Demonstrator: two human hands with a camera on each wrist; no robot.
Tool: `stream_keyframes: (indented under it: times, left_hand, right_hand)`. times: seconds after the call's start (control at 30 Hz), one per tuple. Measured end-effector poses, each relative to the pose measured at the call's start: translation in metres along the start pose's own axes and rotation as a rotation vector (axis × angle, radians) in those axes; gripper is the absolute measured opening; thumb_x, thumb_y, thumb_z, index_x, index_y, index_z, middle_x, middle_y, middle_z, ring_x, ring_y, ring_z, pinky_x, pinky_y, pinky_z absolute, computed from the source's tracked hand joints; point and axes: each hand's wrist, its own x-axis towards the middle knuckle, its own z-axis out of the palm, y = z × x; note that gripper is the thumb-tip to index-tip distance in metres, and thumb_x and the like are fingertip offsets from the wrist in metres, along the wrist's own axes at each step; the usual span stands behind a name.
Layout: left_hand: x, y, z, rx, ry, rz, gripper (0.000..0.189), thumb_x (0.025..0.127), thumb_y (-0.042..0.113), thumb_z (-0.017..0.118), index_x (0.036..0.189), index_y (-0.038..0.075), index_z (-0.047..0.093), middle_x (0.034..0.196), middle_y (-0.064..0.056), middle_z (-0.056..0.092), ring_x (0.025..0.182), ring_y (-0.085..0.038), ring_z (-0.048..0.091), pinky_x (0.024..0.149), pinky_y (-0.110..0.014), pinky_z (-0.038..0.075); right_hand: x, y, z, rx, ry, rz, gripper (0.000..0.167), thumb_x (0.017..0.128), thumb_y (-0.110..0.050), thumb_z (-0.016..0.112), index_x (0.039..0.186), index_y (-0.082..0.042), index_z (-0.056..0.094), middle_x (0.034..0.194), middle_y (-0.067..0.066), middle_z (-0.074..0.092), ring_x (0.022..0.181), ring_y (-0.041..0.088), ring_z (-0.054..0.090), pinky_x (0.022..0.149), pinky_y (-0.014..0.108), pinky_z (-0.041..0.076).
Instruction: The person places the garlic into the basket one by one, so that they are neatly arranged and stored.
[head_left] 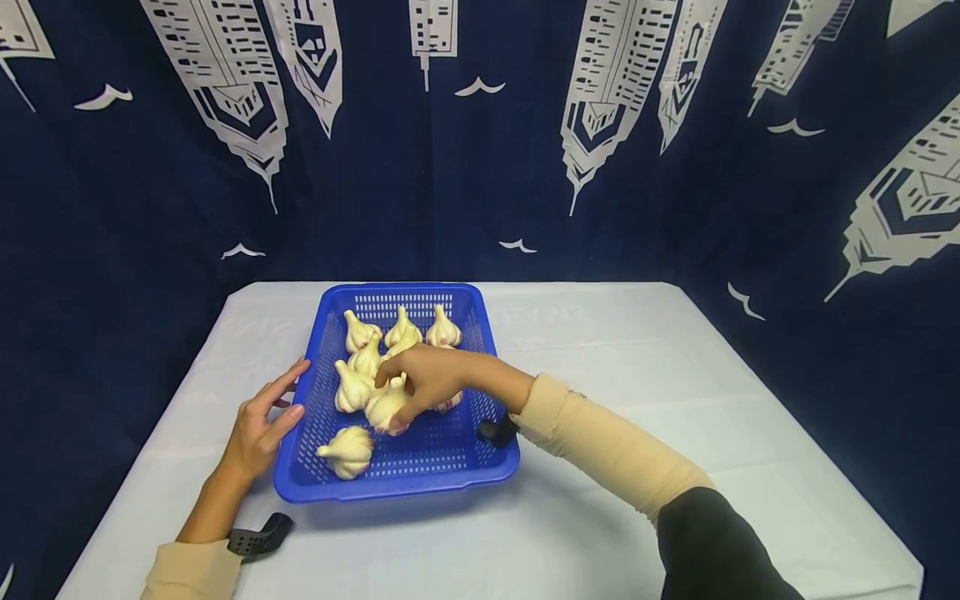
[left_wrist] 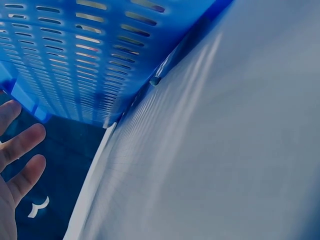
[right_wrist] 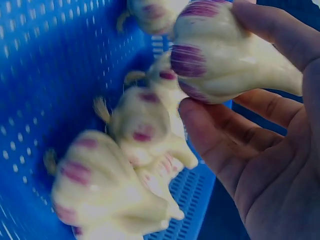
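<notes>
A blue plastic basket [head_left: 397,488] holds several white garlic bulbs with purple patches. Inside it, my right hand [head_left: 429,377] pinches one garlic bulb [right_wrist: 215,55] between thumb and fingers, above the other bulbs. At the basket's left rim is my left hand [head_left: 258,425], its fingers spread and fairly straight, fingertips against or just beside the rim. The left wrist view shows those fingers [left_wrist: 27,142] near the slotted basket wall [left_wrist: 75,60]. A single garlic bulb [head_left: 347,454] lies in the front left corner. My right hand hides part of the bulbs behind it.
The basket stands on a white-covered table [head_left: 615,375], toward its left half. A dark blue curtain [head_left: 435,183] with white building prints hangs behind. A black wrist device [head_left: 261,535] sits on the left wrist, another [head_left: 498,431] on the right.
</notes>
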Motion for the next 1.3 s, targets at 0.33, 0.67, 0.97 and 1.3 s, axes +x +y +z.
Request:
stream_keyframes:
  times: [0.33,0.67,0.97,1.3]
  left_hand:
    - [0.000,0.001,-0.002,0.004,-0.010,-0.010,0.058,0.083,0.006,0.054,0.141,0.002,0.054,0.141,-0.019,0.054,0.106,0.002,0.053,0.079,-0.019,0.041]
    - [0.002,0.000,-0.002,0.002,-0.014,-0.003,0.059,0.082,0.006,0.054,0.141,0.003,0.054,0.141,-0.019,0.054,0.106,0.001,0.054,0.079,-0.019,0.041]
    - [0.002,-0.001,-0.001,-0.004,-0.014,-0.007,0.059,0.083,0.006,0.054,0.141,0.003,0.053,0.142,-0.018,0.054,0.105,-0.001,0.054,0.078,-0.021,0.041]
    - [0.002,0.000,-0.004,0.004,-0.013,-0.013,0.059,0.082,0.007,0.054,0.141,0.002,0.053,0.141,-0.021,0.054,0.105,0.000,0.054,0.078,-0.020,0.041]
  right_hand:
    - [0.013,0.001,0.014,-0.003,-0.097,0.046,0.055,0.075,-0.029,0.086,0.120,-0.005,0.065,0.096,-0.005,0.064,0.078,0.008,0.056,0.072,0.020,0.046]
    - [0.017,0.001,0.021,-0.088,-0.152,0.104,0.054,0.072,-0.032,0.087,0.116,-0.007,0.067,0.097,-0.004,0.064,0.083,0.009,0.053,0.077,0.022,0.045]
    - [0.019,0.000,0.030,-0.129,-0.154,0.105,0.051,0.078,-0.035,0.083,0.115,-0.005,0.067,0.079,-0.007,0.058,0.070,0.007,0.051,0.063,0.020,0.044]
    - [0.020,-0.001,0.027,-0.134,-0.120,0.093,0.065,0.078,-0.037,0.083,0.130,-0.002,0.062,0.084,-0.003,0.058,0.073,0.008,0.051,0.066,0.020,0.043]
